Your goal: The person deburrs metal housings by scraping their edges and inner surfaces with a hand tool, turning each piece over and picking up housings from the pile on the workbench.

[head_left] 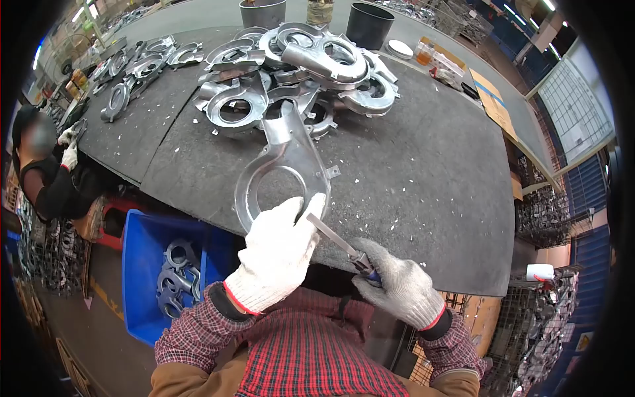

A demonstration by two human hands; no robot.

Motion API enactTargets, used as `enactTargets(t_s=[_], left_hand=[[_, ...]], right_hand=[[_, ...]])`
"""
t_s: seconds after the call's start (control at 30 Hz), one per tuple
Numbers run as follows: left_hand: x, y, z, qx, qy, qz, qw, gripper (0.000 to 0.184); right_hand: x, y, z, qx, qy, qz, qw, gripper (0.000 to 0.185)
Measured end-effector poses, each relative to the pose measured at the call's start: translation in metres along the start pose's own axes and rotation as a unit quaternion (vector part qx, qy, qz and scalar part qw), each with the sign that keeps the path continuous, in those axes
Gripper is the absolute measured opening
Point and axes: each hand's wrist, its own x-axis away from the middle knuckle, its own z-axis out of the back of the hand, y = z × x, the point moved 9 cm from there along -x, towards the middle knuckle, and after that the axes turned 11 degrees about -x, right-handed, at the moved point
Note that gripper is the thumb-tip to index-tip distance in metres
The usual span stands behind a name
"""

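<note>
One metal part [302, 155], a wide ring with a spout, is held up at the near edge of a dark table [423, 172], its spout pointing away from the worker toward a heap of similar parts [331, 65]. I can't tell from here whether its underside touches the tabletop. The left hand [274, 258], in a white knitted glove, grasps the near side of the ring, fingers closed over the rim. The right hand [401, 281], in a greyer glove, has its fingers wrapped around the handle of a flat-bladed tool [332, 233]. That blade slants up toward the left hand's fingertips, close to the ring's right side; whether its tip meets the metal, I can't make out. Pale flecks are scattered over the tabletop. Behind the heap stand a dark bucket [370, 26] and a grey bucket [263, 14], with a round white lid [400, 48] just beside the dark one. More loose parts [118, 99] lie toward the table's far left. Below the table, to the worker's left, a blue bin [140, 278] holds several parts [173, 283]. Beyond it, another person [46, 185] in dark clothes and pale gloves sits at the table's left side. The worker wears a red checked apron [311, 351].
</note>
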Motion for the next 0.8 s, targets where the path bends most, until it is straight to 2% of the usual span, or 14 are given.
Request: enactTargets(t_s=[0.17,0.23,0.27,0.33,0.37,0.43,0.47,0.53,0.57,0.63,0.7,0.77,0.8], left_hand=[[0.005,-0.001,-0.002,0.079,0.027,-0.007,0.996,0.061],[0.008,-0.01,-0.014,0.206,-0.043,0.067,0.975,0.057],[0.008,-0.009,-0.011,0.206,-0.045,0.067,0.975,0.057],[0.011,-0.014,-0.024,0.316,-0.137,0.135,0.929,0.052],[0.009,-0.015,-0.022,0.316,-0.138,0.133,0.929,0.052],[0.013,-0.014,-0.042,0.454,-0.247,0.204,0.831,0.053],[0.01,-0.01,-0.04,0.453,-0.247,0.203,0.832,0.053],[0.007,-0.008,-0.036,0.512,-0.207,0.256,0.793,0.054],[0.004,-0.009,-0.034,0.512,-0.207,0.256,0.794,0.054],[0.004,-0.008,-0.038,0.428,-0.285,0.233,0.826,0.053],[0.001,-0.004,-0.042,0.45,-0.265,0.223,0.823,0.053],[0.006,0.0,-0.053,0.467,-0.262,0.198,0.821,0.052],[0.008,-0.001,-0.057,0.481,-0.239,0.157,0.829,0.055]], right_hand=[[-0.003,0.001,-0.011,0.001,0.013,-0.008,1.0,0.068],[-0.003,0.0,-0.012,0.047,0.044,0.002,0.998,0.068],[-0.002,0.003,-0.016,0.045,0.043,0.001,0.998,0.068],[-0.002,0.0,-0.015,0.097,0.086,0.043,0.991,0.069],[-0.002,-0.001,-0.014,0.097,0.088,0.042,0.99,0.069],[-0.002,-0.005,-0.009,0.149,0.112,0.049,0.981,0.068],[-0.002,-0.005,-0.007,0.149,0.114,0.049,0.981,0.068],[0.002,-0.001,0.009,0.149,0.185,0.029,0.971,0.068],[0.005,-0.005,0.012,0.149,0.186,0.029,0.971,0.068],[0.01,-0.014,0.011,0.231,0.142,0.023,0.962,0.067],[0.008,-0.008,0.014,0.243,0.131,0.011,0.961,0.068],[0.0,-0.003,0.026,0.153,0.138,0.041,0.978,0.068],[-0.001,0.002,0.032,0.129,0.126,0.029,0.983,0.066]])
